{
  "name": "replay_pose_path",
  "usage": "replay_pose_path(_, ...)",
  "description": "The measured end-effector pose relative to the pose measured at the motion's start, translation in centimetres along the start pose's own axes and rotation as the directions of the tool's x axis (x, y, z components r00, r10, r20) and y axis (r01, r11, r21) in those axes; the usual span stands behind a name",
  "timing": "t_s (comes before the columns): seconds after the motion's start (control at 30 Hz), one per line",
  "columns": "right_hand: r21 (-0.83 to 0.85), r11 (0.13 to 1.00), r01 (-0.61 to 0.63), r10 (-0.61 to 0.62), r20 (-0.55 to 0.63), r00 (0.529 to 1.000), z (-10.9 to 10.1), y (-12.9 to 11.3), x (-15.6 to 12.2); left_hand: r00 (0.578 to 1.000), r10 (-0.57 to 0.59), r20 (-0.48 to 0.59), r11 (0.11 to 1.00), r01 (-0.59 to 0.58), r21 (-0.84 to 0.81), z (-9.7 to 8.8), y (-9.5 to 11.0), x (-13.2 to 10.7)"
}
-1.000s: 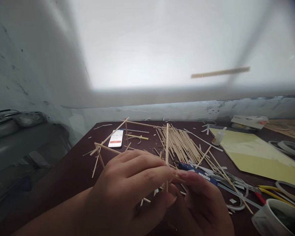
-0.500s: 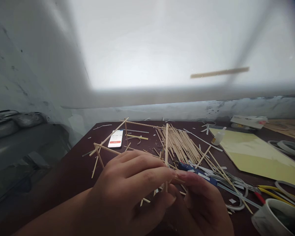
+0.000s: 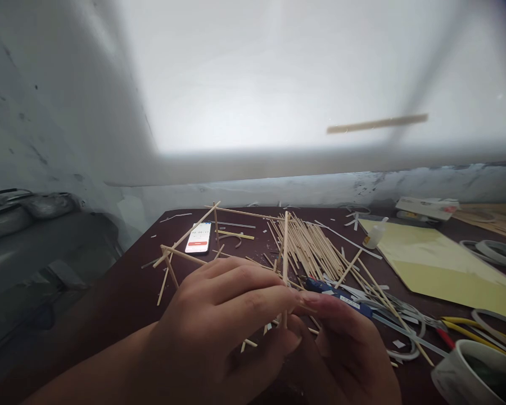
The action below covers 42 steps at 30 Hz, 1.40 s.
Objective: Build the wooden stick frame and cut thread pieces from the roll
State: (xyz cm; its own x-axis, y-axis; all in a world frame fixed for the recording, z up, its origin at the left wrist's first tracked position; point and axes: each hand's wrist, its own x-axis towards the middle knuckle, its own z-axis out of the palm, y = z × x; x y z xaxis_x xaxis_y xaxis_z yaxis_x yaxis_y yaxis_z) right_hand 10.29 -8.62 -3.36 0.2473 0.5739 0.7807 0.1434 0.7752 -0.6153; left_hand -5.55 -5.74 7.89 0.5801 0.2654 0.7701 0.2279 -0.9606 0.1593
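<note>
From where I stand, the left hand arches over the near side of a stick frame, while the upright stick rises between its fingertips, probably pinched low so that the foot stays steady and the long part leans freely above the knuckles. The right hand comes in from the other side, its fingertips meeting the left ones beside that foot, I would guess to brace the spot from both sides. The left thumb and forefinger are closed on the upright stick with hardly a gap; the right fingers are curled in and drawn together, but whether they grip a stick or only press there I cannot tell, as the contact is hidden. The frame reaches away beyond the left knuckles and out to their left, its far corner raised near the phone, which lies face up with its lit screen clear of the hands, perhaps so it can be read at a glance. Just past the fingertips, the loose sticks lie in a rough bundle, seemingly kept within easy reach. A blue tool sits right behind the right fingers; the small bottle stands farther beyond them, by the yellow sheet, and a white cup sits to the right of that hand.
</note>
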Motion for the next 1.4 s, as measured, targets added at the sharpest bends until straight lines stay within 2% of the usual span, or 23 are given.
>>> replay_pose_path(1.03, 0.013, 1.000, -0.003, 0.003, 0.009, 1.000, -0.04, -0.17, -0.04, 0.999, -0.019, -0.043, 0.999, 0.018, -0.041, 0.03, 0.12, -0.18)
replay_pose_path(1.4, 0.016, 1.000, -0.004, 0.004, 0.032, 0.999, -0.07, 0.13, 0.03, 1.000, 0.005, 0.011, 1.000, -0.005, 0.008, -0.02, 0.04, -0.23)
